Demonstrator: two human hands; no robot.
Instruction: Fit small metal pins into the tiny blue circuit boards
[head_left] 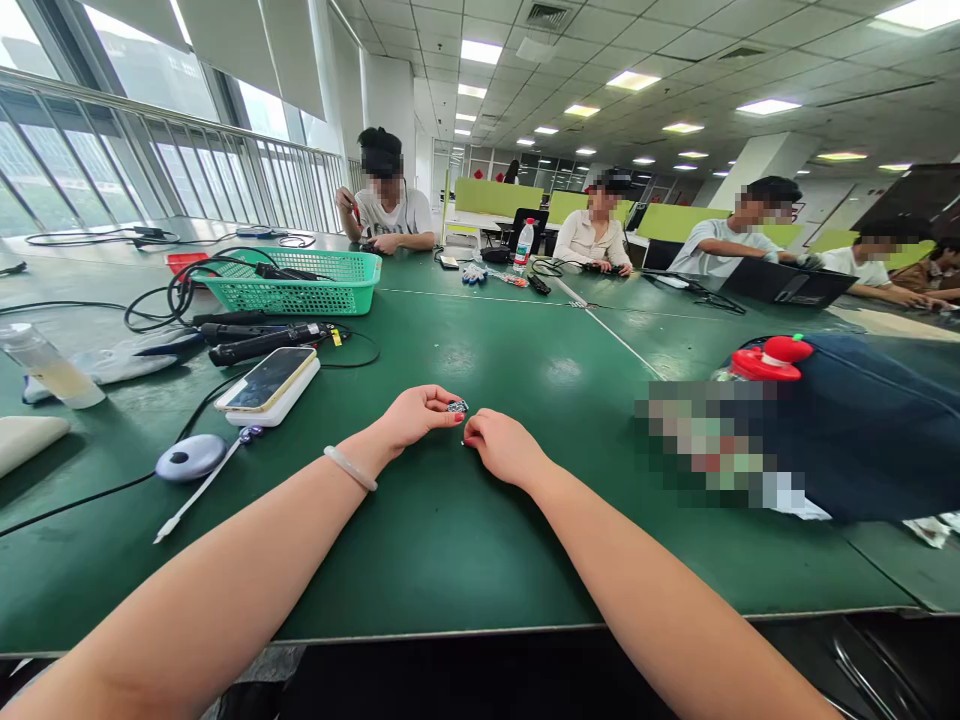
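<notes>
Over the middle of the green table (450,540), my left hand (416,418) pinches a small dark-and-white patterned piece (457,406) between thumb and fingers. It is too small for me to tell its kind. Just to its right is my right hand (506,445), fingers curled together and thumb pressed in. A tiny white speck (463,442) shows at its fingertips; what it belongs to is hidden. The two hands are close but apart. A pale bangle (350,468) circles my left wrist.
To the left lie a phone (271,378) on a white box, a round lilac device (190,457), black hand tools (262,345) and a green basket (300,285) with cables. A dark bag (862,430) is at right. Several people sit beyond, near a bottle (523,247).
</notes>
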